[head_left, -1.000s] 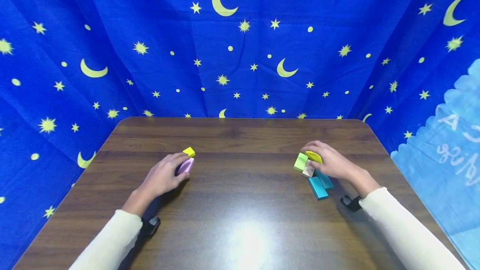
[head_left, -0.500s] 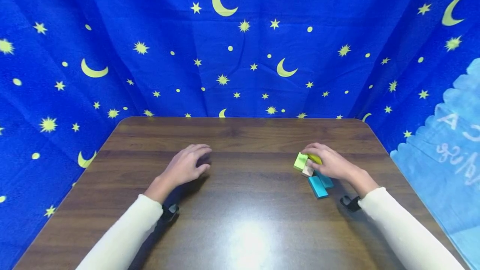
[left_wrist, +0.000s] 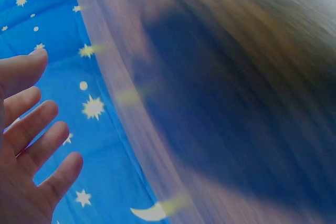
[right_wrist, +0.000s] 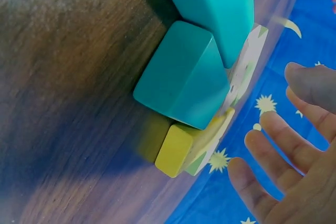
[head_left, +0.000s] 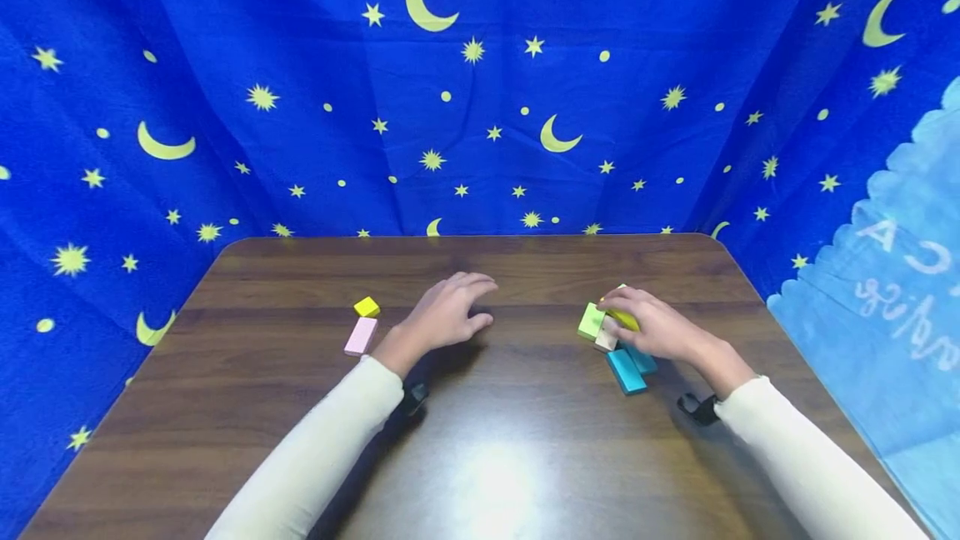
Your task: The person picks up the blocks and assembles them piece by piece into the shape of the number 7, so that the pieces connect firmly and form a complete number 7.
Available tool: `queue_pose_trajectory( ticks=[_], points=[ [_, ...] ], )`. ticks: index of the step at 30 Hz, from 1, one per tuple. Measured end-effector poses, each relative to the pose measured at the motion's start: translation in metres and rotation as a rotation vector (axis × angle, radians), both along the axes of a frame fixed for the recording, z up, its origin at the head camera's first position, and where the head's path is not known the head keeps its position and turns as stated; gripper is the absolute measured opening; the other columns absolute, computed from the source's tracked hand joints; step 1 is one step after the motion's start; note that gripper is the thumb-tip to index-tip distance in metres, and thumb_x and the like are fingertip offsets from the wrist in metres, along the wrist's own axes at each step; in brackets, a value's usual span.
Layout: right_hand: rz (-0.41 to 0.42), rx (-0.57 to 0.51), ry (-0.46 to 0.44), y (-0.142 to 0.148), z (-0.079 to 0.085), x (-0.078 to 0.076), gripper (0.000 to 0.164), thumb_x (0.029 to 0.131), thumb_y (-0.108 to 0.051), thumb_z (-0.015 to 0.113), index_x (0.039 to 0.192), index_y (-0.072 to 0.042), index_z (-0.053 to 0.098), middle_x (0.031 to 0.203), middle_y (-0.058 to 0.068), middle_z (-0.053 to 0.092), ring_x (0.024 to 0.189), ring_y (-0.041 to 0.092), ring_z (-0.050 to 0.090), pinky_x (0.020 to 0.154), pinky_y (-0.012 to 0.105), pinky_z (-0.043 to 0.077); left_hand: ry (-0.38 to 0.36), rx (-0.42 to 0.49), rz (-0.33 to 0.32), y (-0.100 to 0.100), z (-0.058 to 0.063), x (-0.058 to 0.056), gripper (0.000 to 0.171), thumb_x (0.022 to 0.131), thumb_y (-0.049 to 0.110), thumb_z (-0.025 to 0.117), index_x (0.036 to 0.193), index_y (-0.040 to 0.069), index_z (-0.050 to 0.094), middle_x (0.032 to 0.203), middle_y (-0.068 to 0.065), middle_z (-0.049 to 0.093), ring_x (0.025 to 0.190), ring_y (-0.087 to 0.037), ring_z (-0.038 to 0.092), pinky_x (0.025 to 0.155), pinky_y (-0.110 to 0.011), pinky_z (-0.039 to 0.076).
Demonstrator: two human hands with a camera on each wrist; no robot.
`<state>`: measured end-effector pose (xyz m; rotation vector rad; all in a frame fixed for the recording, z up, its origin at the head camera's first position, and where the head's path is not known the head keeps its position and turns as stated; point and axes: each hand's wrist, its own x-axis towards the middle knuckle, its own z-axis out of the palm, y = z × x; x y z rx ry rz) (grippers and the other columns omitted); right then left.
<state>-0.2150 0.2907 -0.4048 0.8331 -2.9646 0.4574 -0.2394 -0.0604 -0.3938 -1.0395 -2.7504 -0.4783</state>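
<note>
Yellow block (right_wrist: 174,150) lies below the fingers (right_wrist: 291,140) of the right hand (head_left: 651,327); fingers apart.

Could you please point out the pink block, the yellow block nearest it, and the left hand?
Pink block (head_left: 362,334): head view, top face.
Yellow block (head_left: 367,306): head view, top face.
Left hand (head_left: 444,313): head view, back of hand.

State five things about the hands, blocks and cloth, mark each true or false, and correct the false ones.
1. A small yellow block lies just beyond a pink block. True.
2. The left hand holds a block. False: it holds nothing.
3. A light green block lies near the right hand. True.
4. The teal blocks lie nearer the left hand. False: they lie nearer the right hand.
5. The cloth is plain red. False: it is blue with moons and stars.
</note>
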Motion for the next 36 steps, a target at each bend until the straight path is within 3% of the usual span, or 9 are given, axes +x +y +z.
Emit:
queue_pose_trajectory(
  ticks=[8,16,26,32,36],
  points=[
    [0.003,-0.007,0.007,0.004,0.002,0.009,0.038,0.088,-0.009,0.069,0.126,-0.003,0.065,0.127,0.018,0.064,0.119,0.04,0.06,0.099,0.059,0.048,-0.086,0.007,-0.034,0.032,-0.002,0.0,0.047,0.091,0.025,0.071,0.134,0.009,0.061,0.141,-0.008,0.06,0.132,-0.027,0.055,0.111,-0.042,0.045],
    [0.012,-0.016,0.029,0.016,-0.002,0.016,0.036,0.087,-0.006,0.07,0.122,-0.004,0.067,0.122,0.015,0.066,0.115,0.037,0.061,0.098,0.057,0.049,-0.114,-0.017,-0.063,0.067,-0.006,0.007,0.047,0.093,0.029,0.068,0.137,0.013,0.059,0.143,-0.002,0.059,0.134,-0.022,0.054,0.113,-0.038,0.044],
    [-0.012,-0.028,0.029,0.01,-0.01,0.009,0.037,0.086,-0.01,0.072,0.122,-0.003,0.067,0.12,0.017,0.067,0.112,0.038,0.063,0.096,0.057,0.05,-0.166,-0.066,-0.054,0.104,-0.015,-0.005,0.044,0.094,0.028,0.067,0.136,0.018,0.06,0.144,0.002,0.059,0.133,-0.017,0.054,0.111,-0.032,0.045],
    [-0.044,-0.006,-0.015,0.003,-0.012,0.007,0.037,0.087,-0.012,0.071,0.122,-0.002,0.068,0.118,0.019,0.066,0.11,0.037,0.062,0.094,0.057,0.051,-0.255,0.013,-0.038,0.122,-0.025,-0.01,0.043,0.093,0.025,0.067,0.135,0.016,0.061,0.142,0.001,0.06,0.131,-0.017,0.057,0.111,-0.03,0.045],
    [-0.034,0.005,-0.011,0.001,-0.013,0.006,0.034,0.085,-0.01,0.073,0.118,-0.003,0.069,0.113,0.017,0.066,0.104,0.033,0.062,0.088,0.052,0.052,-0.33,0.117,-0.025,0.135,-0.032,-0.009,0.042,0.092,0.021,0.068,0.134,0.014,0.062,0.139,0.001,0.062,0.12,-0.015,0.063,0.102,-0.025,0.049]
  ],
)
